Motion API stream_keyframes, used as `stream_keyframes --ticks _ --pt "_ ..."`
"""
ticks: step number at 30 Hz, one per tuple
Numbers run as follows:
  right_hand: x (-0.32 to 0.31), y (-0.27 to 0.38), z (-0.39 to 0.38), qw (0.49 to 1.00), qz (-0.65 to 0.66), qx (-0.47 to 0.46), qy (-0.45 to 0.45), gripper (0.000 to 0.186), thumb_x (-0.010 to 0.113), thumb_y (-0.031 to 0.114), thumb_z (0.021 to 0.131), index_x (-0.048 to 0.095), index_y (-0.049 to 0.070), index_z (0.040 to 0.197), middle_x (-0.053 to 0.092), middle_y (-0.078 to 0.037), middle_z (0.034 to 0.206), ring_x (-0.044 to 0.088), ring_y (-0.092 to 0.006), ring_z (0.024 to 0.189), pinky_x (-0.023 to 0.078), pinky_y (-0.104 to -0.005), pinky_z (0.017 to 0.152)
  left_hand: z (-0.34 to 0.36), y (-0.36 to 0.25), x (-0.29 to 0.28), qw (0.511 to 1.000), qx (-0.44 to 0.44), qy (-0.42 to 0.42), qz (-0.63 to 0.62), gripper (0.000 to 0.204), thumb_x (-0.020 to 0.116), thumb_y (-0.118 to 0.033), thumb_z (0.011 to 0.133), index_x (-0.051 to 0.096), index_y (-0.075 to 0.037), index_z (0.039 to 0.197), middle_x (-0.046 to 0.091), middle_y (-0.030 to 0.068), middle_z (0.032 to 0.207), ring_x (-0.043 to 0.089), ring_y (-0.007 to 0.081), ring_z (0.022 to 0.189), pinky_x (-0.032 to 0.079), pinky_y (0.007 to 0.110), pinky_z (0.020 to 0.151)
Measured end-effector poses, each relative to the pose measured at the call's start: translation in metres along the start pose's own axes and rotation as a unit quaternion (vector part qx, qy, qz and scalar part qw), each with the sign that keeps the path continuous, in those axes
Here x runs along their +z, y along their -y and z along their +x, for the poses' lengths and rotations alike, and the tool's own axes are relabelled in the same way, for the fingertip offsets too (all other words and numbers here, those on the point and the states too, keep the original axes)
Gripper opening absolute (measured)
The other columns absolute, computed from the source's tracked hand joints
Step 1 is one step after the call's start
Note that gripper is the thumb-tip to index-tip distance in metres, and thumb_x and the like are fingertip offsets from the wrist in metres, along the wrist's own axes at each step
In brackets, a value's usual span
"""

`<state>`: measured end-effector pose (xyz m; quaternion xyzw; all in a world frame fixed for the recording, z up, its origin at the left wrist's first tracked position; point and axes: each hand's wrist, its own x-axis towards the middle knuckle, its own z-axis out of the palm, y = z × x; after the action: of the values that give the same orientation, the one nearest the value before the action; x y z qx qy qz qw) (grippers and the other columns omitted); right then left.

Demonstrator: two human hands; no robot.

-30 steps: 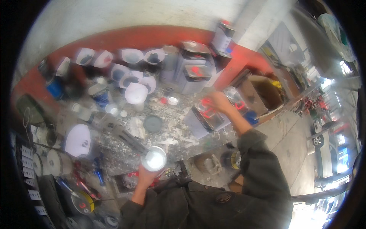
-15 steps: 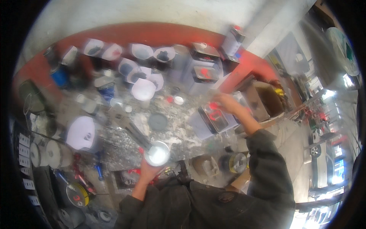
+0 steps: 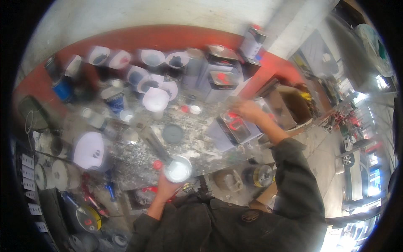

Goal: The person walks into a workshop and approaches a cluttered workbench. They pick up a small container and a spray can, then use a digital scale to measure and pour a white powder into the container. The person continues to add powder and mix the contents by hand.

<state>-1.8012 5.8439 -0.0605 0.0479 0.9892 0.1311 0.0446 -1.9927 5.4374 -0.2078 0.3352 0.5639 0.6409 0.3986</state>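
Observation:
Near the front edge of the workbench [image 3: 201,157], my left hand [image 3: 166,188] is wrapped round a small round cup [image 3: 189,163] with pale, whitish liquid inside. A flat grey strip [image 3: 153,145], smeared by motion, slants from the cup's rim toward the back left. Beside my left thumb is a red cap [image 3: 158,164]. Farther right, my right hand [image 3: 248,111] hovers over a rectangular metal can [image 3: 216,132] with red on its top. Its fingers are bent together; what they hold, if anything, is too blurred to make out.
Several paper-topped cups [image 3: 155,100] and more rectangular cans [image 3: 222,78] crowd the back. A grey round lid [image 3: 173,133] lies mid-bench; a white cup [image 3: 89,149] stands left. Cardboard boxes [image 3: 289,105] are at the right, a paint tin [image 3: 262,175] below the bench edge.
The cup in my left hand has shifted slightly right. The grey strip has swung, uncovering a round lid on the bench. My right hand has barely moved.

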Motion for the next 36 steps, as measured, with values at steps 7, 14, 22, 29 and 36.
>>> stream_keyframes --ticks 7,14,22,29,36 --pt "0.014 -0.001 0.01 0.951 0.126 0.283 0.018 0.036 0.083 0.038 0.071 0.074 0.012 0.095 0.074 -0.009 0.089 0.071 -0.0291 0.086 0.056 -0.0418 0.078 0.0 0.007 0.004 1.0 -0.018 0.004 -0.023 0.078 0.09 -0.014 0.064 0.049 -0.002 0.129 0.06 0.0104 0.12 0.059 0.0226 0.112 0.047 0.037 0.098" --pt "0.02 0.017 0.026 0.934 0.038 0.352 -0.05 0.042 0.08 0.043 0.076 0.073 0.008 0.097 0.071 -0.014 0.079 0.071 -0.0317 0.079 0.056 -0.0426 0.071 0.002 -0.001 0.002 1.0 -0.016 0.001 0.01 0.077 0.09 -0.014 0.064 0.049 -0.002 0.129 0.06 0.0106 0.121 0.059 0.0225 0.113 0.047 0.037 0.098" --pt "-0.105 0.18 0.095 0.796 0.596 -0.012 -0.103 0.05 0.082 0.038 0.077 0.068 0.002 0.108 0.069 -0.012 0.086 0.067 -0.0189 0.073 0.051 -0.0339 0.065 0.006 -0.015 -0.006 0.998 -0.024 0.052 -0.014 0.08 0.091 -0.016 0.067 0.048 -0.005 0.135 0.06 0.0082 0.124 0.058 0.0214 0.116 0.047 0.038 0.099" --pt "-0.119 0.186 0.092 0.906 0.414 -0.08 -0.041 0.039 0.076 0.034 0.084 0.063 -0.002 0.078 0.061 -0.019 0.076 0.063 -0.0374 0.072 0.047 -0.045 0.062 0.011 -0.013 -0.007 0.994 -0.033 0.098 0.02 0.087 0.093 -0.02 0.066 0.046 -0.005 0.138 0.056 0.0097 0.132 0.054 0.0219 0.123 0.045 0.037 0.103" --pt "-0.116 0.185 0.066 0.903 0.412 -0.05 -0.112 0.034 0.074 0.031 0.086 0.067 0.0 0.075 0.061 -0.018 0.067 0.061 -0.0395 0.064 0.047 -0.0446 0.056 0.017 -0.03 -0.007 0.997 0.002 0.051 0.052 0.084 0.092 -0.014 0.064 0.049 -0.003 0.135 0.06 0.009 0.129 0.058 0.0188 0.118 0.047 0.037 0.101"
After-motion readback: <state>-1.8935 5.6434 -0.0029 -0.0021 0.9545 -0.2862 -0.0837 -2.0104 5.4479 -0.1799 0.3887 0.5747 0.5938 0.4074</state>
